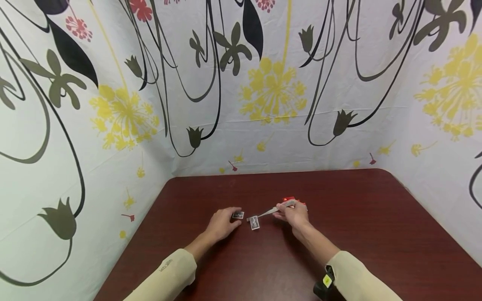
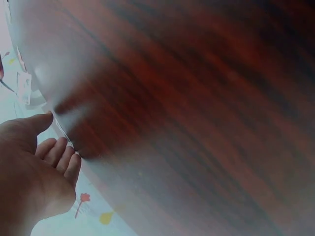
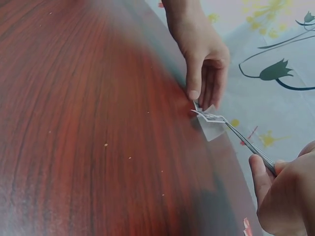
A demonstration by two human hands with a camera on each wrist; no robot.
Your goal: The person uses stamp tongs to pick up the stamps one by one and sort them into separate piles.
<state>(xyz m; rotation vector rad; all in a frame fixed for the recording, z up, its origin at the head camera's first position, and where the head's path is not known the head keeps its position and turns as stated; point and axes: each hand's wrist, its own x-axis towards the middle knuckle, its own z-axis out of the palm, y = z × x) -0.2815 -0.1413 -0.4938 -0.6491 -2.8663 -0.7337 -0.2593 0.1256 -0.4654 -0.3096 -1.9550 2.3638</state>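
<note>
My right hand [image 1: 295, 213] grips metal tweezers [image 1: 269, 212] that point left. At their tips, a small stamp-like picture [image 1: 255, 223] with a white border is held tilted over a translucent pale square [image 3: 211, 132]. My left hand [image 1: 221, 223] rests on the table, thumb and fingers apart and loosely bent. Between them lies a second small bordered picture [image 1: 238, 215], partly covered by the fingers. In the left wrist view, the left hand [image 2: 47, 167] has its fingertips at the tabletop, and that second picture is mostly hidden.
A red and white object [image 1: 289, 199] lies just behind my right hand, partly hidden. The dark red-brown wooden table [image 1: 339, 234] has rounded far corners. A flowered white cloth [image 1: 241, 138] hangs around its back and sides. A black device [image 1: 324, 284] sits at the right wrist.
</note>
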